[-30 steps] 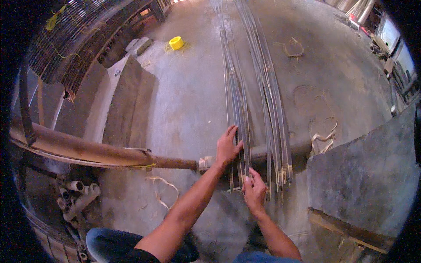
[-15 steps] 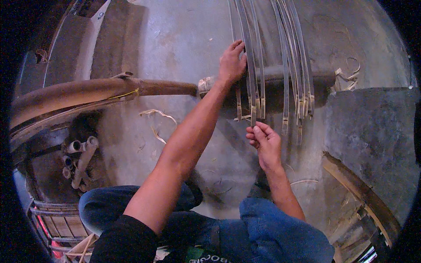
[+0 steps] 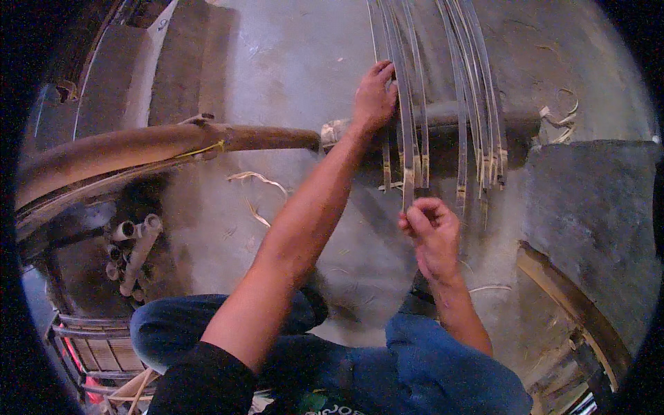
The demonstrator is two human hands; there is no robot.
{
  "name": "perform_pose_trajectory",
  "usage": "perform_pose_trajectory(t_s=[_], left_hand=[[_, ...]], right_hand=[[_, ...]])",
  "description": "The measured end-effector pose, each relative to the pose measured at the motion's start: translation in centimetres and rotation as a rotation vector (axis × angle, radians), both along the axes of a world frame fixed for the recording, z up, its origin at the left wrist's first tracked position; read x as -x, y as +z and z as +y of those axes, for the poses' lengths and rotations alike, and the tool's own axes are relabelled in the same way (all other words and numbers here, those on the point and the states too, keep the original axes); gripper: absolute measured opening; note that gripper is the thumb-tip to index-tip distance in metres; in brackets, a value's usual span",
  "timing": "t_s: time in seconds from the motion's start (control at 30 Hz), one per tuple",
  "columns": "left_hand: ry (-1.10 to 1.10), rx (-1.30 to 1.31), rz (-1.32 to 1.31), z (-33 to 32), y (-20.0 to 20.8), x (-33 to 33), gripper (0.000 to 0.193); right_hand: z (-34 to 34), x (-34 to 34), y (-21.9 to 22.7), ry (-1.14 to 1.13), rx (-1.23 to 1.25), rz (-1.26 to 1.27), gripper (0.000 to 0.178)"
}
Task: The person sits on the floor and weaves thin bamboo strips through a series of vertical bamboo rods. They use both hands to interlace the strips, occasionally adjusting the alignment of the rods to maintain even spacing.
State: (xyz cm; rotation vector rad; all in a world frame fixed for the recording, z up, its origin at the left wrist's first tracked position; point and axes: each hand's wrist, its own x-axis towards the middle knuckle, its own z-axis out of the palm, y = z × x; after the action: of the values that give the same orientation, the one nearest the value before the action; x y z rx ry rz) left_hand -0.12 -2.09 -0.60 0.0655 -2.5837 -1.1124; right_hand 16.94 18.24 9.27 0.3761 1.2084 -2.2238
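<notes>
A long, narrow bamboo strip [image 3: 408,169] runs away from me, its near end pinched between the thumb and fingers of my right hand [image 3: 437,232]. Farther up, my left hand [image 3: 375,97] is closed at the same strip; its fingertips are partly hidden behind it. More thin strips [image 3: 477,90] lie side by side to the right of my hands, with pale brown bands near their ends. All of them cross over a dark, rounded log [image 3: 519,128] on the floor.
A thick curved wooden pole [image 3: 124,152] reaches in from the left. Below it lie several tube-shaped pieces [image 3: 138,252]. Pale shavings [image 3: 256,183] are scattered on the concrete floor [image 3: 277,76]. A dark slab [image 3: 588,200] and a curved wooden piece [image 3: 567,304] are at the right.
My right hand has shifted slightly toward me and turned, with its fingers still at the strip's end. My left hand stays at the strip. The whole view has moved a little.
</notes>
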Motion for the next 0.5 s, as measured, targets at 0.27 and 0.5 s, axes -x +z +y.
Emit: perform_pose_trajectory(t_s=[0.27,0.5], left_hand=[[0.022,0.003,0.108,0.9,-0.5,-0.3,0.036],[-0.01,-0.02,0.216,0.2,-2.3,0.2,0.037]], right_hand=[[-0.5,-0.7,3.5,0.154,0.03,0.11,0.022],[-0.2,-0.6,3.5,0.224,0.075,0.093,0.019]])
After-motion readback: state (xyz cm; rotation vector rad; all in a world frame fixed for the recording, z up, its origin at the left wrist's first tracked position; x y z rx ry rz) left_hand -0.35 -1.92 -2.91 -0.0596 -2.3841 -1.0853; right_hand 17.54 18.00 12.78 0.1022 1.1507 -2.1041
